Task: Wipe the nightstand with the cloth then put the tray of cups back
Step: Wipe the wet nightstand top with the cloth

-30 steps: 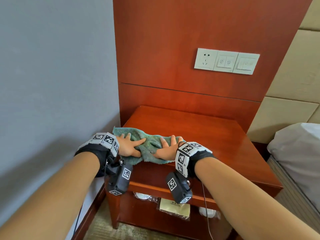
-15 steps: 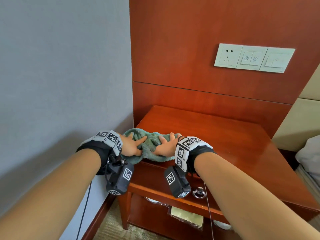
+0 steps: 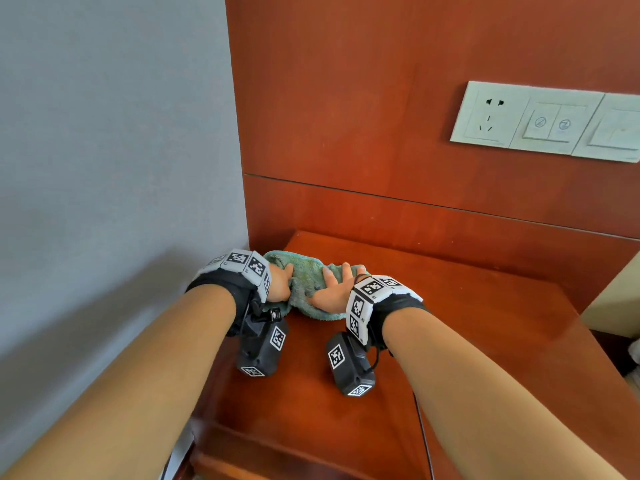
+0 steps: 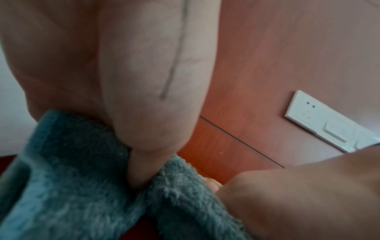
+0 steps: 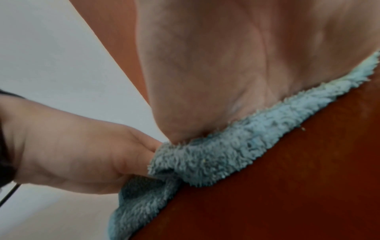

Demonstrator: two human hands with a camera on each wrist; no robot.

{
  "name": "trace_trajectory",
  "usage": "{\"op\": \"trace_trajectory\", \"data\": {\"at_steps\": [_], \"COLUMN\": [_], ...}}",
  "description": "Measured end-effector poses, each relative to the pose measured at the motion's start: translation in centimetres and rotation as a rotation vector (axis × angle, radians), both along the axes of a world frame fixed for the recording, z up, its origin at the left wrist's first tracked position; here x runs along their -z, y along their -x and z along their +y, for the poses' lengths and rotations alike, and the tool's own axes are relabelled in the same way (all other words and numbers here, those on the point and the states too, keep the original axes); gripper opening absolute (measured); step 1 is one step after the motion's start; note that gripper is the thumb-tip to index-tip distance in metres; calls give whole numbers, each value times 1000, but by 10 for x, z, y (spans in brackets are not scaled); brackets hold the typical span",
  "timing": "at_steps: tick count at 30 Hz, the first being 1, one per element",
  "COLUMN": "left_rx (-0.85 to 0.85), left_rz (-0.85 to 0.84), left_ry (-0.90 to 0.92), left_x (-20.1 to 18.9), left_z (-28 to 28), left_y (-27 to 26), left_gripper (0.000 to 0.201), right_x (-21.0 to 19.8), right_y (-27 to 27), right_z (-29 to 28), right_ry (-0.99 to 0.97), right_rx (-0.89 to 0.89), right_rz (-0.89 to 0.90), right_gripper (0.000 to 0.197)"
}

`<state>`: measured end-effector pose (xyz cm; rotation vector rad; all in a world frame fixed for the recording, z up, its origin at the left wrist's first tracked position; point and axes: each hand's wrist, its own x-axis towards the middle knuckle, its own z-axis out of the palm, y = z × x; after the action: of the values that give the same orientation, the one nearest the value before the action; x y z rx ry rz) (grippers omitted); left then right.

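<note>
Since before, cloth (image 3: 304, 285) farther back on nightstand (image 3: 485, 341).

I see bare wood over the nightstand (image 3: 467, 327) top's right half and front edge, open to a pass. At its back-left corner the bunched cloth (image 3: 304, 282) sits hemmed by the grey wall (image 3: 114, 150) alongside and the wood panel (image 3: 381, 209) rising behind.
</note>
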<state>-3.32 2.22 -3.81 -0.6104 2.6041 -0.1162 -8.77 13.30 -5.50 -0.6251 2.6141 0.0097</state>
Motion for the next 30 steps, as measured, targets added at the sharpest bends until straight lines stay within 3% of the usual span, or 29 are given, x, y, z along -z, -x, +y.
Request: {"op": "trace_trajectory", "data": {"at_steps": [4,8,15,20,24,30], "left_rx": [38,-26,-54,-44,51,189], "left_rz": [-12,39,42,66,149,194], "left_ry": [-110,-159,-177,-151,-93,-117], "left_x": [1,9,19,2,-3,-4], "left_z": [-23,-39,-45,13,77,179], "left_y": [49,88,121,134,147,169], "left_gripper": [64,64,63,59,53,54], "right_x": [1,6,17,12,2,-2], "right_y": [44,79,101,119,134,157], "right_z": [-14,-25,-22,17,83,190], "right_ry": [43,55,149,166,139,43], "right_rx": [18,24,0,-19,-104,-15], "right_rz": [-20,-15,-49,-105,-71,-55], "right_gripper": [73,74,71,67,65,68]}}
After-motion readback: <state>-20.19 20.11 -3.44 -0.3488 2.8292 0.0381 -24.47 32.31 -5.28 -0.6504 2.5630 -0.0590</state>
